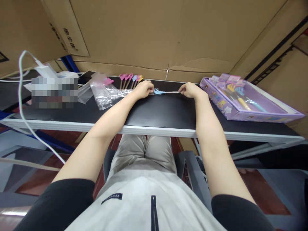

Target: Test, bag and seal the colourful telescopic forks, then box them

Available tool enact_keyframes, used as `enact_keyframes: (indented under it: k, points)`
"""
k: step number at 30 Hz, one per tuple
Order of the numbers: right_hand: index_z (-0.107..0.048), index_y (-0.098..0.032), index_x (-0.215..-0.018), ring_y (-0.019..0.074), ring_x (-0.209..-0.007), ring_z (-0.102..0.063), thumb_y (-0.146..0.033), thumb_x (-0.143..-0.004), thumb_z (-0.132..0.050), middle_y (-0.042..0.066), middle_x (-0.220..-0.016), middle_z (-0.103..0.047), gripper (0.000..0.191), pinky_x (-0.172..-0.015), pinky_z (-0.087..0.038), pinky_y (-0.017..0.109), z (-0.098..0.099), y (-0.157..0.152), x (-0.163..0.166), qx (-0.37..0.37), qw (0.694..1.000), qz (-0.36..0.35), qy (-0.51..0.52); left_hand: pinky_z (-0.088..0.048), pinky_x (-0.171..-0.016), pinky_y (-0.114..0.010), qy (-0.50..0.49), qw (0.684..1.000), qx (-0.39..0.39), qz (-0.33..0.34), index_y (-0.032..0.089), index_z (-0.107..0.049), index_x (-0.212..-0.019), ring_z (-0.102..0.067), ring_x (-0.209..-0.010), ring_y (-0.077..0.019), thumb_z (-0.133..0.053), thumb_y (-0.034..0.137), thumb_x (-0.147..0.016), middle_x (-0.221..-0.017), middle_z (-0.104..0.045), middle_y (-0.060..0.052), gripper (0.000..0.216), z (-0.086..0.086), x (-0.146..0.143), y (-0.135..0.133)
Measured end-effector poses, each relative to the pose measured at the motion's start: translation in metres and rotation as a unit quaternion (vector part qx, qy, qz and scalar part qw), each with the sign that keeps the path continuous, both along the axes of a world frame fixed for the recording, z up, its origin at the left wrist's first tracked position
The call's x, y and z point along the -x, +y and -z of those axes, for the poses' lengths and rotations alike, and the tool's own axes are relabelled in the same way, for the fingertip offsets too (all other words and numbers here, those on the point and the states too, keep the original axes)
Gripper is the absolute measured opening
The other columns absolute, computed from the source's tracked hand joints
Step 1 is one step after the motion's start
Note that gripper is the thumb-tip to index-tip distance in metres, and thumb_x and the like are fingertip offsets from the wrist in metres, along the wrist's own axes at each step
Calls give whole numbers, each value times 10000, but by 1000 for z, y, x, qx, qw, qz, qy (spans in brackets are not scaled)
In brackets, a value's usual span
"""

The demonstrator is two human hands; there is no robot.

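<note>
A blue claw-headed back scratcher (159,92) with a thin, pale handle lies level between my hands, above the black tabletop. My right hand (191,90) is closed, pinching the far right end of its handle. My left hand (145,89) is closed just beyond the claw, gripping a clear plastic bag (124,93) that trails off to the left. Whether the claw's tips are inside the bag's mouth, I cannot tell. Behind my left hand, several pink, blue and yellow back scratchers (130,78) lie in a row.
More clear plastic bags (104,91) lie on the left, with pink pieces among them. A purple display box (261,116) holding packed back scratchers stands at the right. A white cable (22,109) loops down at the far left. Cardboard (154,35) walls the table's back edge.
</note>
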State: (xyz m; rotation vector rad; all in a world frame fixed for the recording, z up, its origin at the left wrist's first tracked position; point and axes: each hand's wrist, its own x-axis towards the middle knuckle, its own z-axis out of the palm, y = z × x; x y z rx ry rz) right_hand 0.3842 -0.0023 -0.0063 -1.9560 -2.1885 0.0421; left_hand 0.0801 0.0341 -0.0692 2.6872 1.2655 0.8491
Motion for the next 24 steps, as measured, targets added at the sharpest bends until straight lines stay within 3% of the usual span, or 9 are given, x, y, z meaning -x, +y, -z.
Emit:
enact_keyframes:
  k: [8, 12, 20, 24]
  points:
    - [-860, -276, -1134, 312, -1087, -744, -287, -947, -728, 95, -1024, -813, 230, -1052, -590, 519, 6, 10, -3, -27, 999, -33, -1, -538, -1106, -508, 1, 1000, -27, 14, 186, -819, -982, -701, -1210, -349, -606, 202, -976, -1158, -774, -149, 214, -4, -4, -6]
    - [-855, -283, -1129, 328, -1178, -739, -199, -960, -682, 96, -1133, -825, 256, -1091, -569, 538, 3, 9, 2, -14, 999, -36, -8, -534, -1109, -500, 5, 1000, -26, 12, 195, -822, -971, -700, -1196, -338, -608, 195, -982, -1154, -773, -137, 215, -5, -7, -10]
    - [-856, -286, -1202, 316, -1198, -753, -207, -950, -690, 83, -1173, -844, 312, -1130, -558, 524, 5, 5, 13, 8, 998, -63, -10, -522, -1123, -507, 5, 999, -20, 28, 204, -835, -1008, -683, -1231, -336, -613, 189, -966, -1177, -771, -124, 226, -6, -10, -15]
    - [-853, -270, -1225, 280, -1160, -768, -190, -944, -696, 75, -1160, -849, 332, -1101, -577, 449, 7, 4, 17, 18, 998, -66, -13, -475, -1181, -510, 33, 999, 2, 11, 199, -826, -1112, -651, -1325, -348, -630, 258, -1006, -1305, -749, -142, 231, -12, -6, -17]
